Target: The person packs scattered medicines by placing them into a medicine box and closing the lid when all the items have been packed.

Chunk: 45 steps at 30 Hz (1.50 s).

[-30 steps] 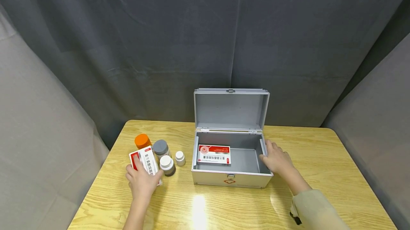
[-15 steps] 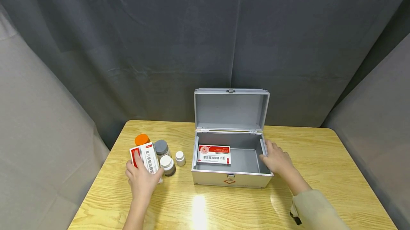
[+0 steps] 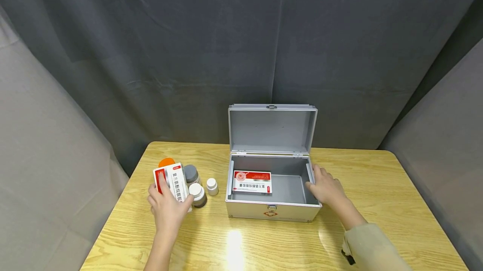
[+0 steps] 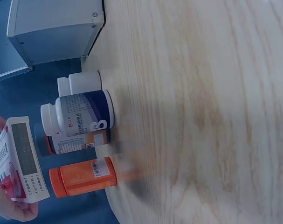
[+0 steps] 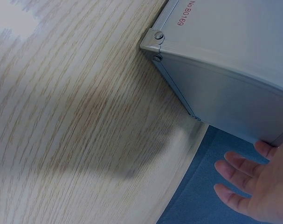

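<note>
My left hand (image 3: 167, 212) grips a white and red medicine box (image 3: 178, 183), thumb on one edge and fingers on the other. The left wrist view shows this medicine box (image 4: 24, 158) off the table, level with the bottle caps. Behind it an orange bottle (image 3: 166, 162) is partly hidden. My right hand (image 3: 327, 187) rests at the right rim of an open silver first-aid case (image 3: 249, 210), thumb over the rim. In the right wrist view its loosely bent fingers (image 5: 239, 175) stand apart from the side wall. A second medicine box (image 3: 251, 185) lies inside the case at the left.
Right of the held box stand a grey-capped bottle (image 3: 190, 173), a white-capped bottle (image 3: 198, 194) and a small white bottle (image 3: 212, 187). The case's raised lid (image 3: 272, 130) leans back near the dark curtain (image 3: 188, 53). Bare wood table (image 3: 211, 241) shows in front.
The medicine box in my left hand has risen and tilted up slightly, covering more of the orange cap. My right hand and the case have stayed put.
</note>
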Available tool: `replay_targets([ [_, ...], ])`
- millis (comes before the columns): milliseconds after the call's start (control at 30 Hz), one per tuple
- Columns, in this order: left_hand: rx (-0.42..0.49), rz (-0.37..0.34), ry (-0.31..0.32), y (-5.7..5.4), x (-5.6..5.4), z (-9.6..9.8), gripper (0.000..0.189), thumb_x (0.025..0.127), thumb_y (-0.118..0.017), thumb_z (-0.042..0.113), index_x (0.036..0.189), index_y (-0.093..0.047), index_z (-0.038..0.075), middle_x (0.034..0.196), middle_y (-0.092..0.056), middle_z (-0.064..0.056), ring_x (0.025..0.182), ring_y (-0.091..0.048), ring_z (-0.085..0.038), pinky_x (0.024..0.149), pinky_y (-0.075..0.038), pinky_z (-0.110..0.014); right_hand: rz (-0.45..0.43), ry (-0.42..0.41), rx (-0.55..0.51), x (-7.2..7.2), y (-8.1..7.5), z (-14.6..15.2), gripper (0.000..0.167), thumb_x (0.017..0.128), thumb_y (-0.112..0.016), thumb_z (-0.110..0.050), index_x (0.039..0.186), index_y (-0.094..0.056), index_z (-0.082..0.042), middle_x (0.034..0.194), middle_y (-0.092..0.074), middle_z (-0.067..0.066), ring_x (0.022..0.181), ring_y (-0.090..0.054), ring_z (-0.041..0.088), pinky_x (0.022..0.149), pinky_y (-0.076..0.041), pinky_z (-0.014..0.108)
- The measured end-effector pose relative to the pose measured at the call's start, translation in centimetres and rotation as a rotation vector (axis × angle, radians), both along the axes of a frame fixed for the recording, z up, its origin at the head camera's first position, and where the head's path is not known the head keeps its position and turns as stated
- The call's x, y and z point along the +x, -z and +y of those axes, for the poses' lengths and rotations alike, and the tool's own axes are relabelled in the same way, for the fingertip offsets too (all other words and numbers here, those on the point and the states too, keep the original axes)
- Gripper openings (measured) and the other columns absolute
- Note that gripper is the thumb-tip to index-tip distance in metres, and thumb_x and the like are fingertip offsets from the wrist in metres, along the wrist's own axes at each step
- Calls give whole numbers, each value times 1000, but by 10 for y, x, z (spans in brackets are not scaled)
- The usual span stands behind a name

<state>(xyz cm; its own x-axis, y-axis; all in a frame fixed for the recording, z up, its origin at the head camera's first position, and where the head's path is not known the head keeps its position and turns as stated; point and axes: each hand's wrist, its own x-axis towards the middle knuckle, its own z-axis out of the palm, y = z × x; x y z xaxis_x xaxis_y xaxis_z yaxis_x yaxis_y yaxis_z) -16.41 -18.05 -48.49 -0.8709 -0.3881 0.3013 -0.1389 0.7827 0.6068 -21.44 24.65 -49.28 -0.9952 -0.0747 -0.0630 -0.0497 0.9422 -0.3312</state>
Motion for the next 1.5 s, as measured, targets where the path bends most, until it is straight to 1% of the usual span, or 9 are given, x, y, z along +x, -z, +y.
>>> replay_targets([
  [200, -28, 14, 28, -7, -2, 3, 102, 61, -75, 30, 142, -21, 3, 131, -23, -27, 110, -29, -45, 76, -37, -58, 2, 0, 2, 0, 0, 0, 66, 85, -50, -31, 135, -26, 5, 126, -42, 32, 110, -43, 50, 78, -36, 63],
  [300, -43, 38, 53, -10, -4, 6, 102, 59, -76, 31, 141, -23, 4, 130, -25, -28, 111, -30, -44, 77, -37, -58, -1, -1, 3, 0, -1, 0, 66, 85, -50, -31, 135, -26, 5, 126, -42, 32, 110, -43, 50, 79, -36, 64],
  [467, -62, 83, 109, -14, -7, 13, 99, 57, -76, 30, 140, -27, 6, 129, -28, -27, 111, -31, -43, 81, -37, -56, -1, -1, 1, 0, -1, 0, 65, 85, -49, -31, 135, -26, 5, 127, -41, 32, 111, -43, 50, 79, -35, 64],
  [667, -89, 101, 169, -18, -11, 22, 96, 59, -74, 28, 140, -28, 8, 130, -28, -26, 113, -31, -42, 83, -36, -57, 10, 0, -3, 0, 0, 0, 66, 85, -50, -31, 135, -27, 5, 126, -42, 31, 111, -43, 49, 79, -36, 64],
  [867, -107, 120, 238, -24, -17, 30, 97, 59, -76, 29, 141, -28, 8, 129, -29, -25, 109, -32, -41, 89, -34, -53, 20, 0, -4, 0, 0, 0, 65, 85, -50, -30, 135, -28, 6, 126, -43, 32, 110, -44, 49, 78, -36, 64],
  [1067, -130, 137, 279, -26, -21, 37, 97, 60, -76, 36, 141, -29, 10, 129, -30, -24, 109, -33, -40, 86, -36, -53, 23, -2, -12, 1, -2, -1, 66, 84, -50, -30, 135, -28, 5, 126, -42, 32, 110, -43, 50, 78, -36, 64],
  [1133, -134, 145, 292, -27, -23, 39, 96, 60, -75, 35, 140, -30, 11, 128, -31, -23, 108, -34, -39, 85, -36, -52, 20, -2, -12, 2, -2, -1, 66, 85, -50, -30, 135, -27, 5, 127, -42, 32, 111, -43, 50, 78, -36, 64],
  [1333, -152, 137, 344, -29, -27, 44, 96, 57, -73, 29, 141, -29, 13, 132, -29, -21, 108, -35, -39, 84, -36, -53, 14, -4, -9, 2, -3, -1, 66, 85, -50, -31, 135, -27, 5, 127, -41, 32, 111, -43, 50, 79, -36, 64],
  [1500, -183, 129, 407, -33, -31, 51, 98, 56, -72, 29, 142, -28, 13, 135, -28, -22, 114, -34, -40, 93, -32, -54, 8, -5, -10, 2, -4, -1, 66, 85, -49, -31, 136, -26, 5, 127, -41, 32, 111, -43, 50, 79, -36, 64],
])
